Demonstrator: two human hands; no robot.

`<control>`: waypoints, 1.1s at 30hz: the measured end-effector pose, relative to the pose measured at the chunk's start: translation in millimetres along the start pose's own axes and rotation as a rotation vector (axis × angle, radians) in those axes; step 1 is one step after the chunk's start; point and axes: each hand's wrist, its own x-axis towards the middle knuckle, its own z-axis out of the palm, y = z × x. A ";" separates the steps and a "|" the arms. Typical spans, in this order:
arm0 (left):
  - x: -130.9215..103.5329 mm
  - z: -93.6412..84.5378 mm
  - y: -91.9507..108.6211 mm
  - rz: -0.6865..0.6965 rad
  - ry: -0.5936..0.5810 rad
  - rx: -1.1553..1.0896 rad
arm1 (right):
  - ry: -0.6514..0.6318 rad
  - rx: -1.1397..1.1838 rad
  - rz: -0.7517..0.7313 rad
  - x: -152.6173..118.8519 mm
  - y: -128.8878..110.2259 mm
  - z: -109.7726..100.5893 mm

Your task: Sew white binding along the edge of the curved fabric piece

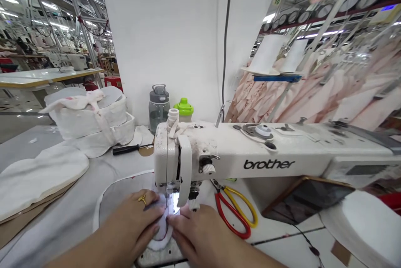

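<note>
Head view: a small white fabric piece (161, 228) lies flat on the bed of the sewing machine (269, 157), right under its needle head, pinched between both hands. Left hand (138, 218), ringed, lies flat, fingers pressing the piece's left edge; right hand (194, 228) presses the right edge likewise, fingers extended, gripping nothing. Red and yellow scissors (234, 209) lie just right of the right hand; a black screwdriver (130, 149) sits well behind, near stacked white pieces (90, 121).

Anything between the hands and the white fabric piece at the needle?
Nothing visible. The left hand and right hand both lie flat on the white fabric piece just in front of the sewing machine head. The scissors lie off to the right, apart.
</note>
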 end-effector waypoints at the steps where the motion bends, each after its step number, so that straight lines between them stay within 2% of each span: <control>1: -0.2 -6.6 -1.1 0.013 -0.035 -0.001 | -0.005 -0.009 0.018 0.4 -0.4 0.3; 4: -1.7 -19.0 -5.9 0.072 -0.085 -0.016 | 0.001 -0.017 0.078 1.5 -1.2 1.2; 10: 0.5 -9.3 -11.1 0.048 0.025 -0.006 | 0.011 -0.010 -0.004 0.5 0.3 5.5; 14: 6.5 -14.2 -13.5 0.150 -0.041 -0.025 | -0.027 -0.014 0.084 2.2 -2.6 3.3; 19: 12.0 -23.8 -13.4 0.108 -0.091 0.021 | -0.057 0.041 0.135 4.4 -5.2 -7.6; 27: 13.8 -12.1 -7.1 0.023 -0.015 0.067 | -0.023 0.016 0.129 1.9 -4.7 -3.8; 33: 13.3 -18.0 -10.8 0.046 -0.039 0.075 | 0.000 0.060 0.131 0.7 -4.7 -10.6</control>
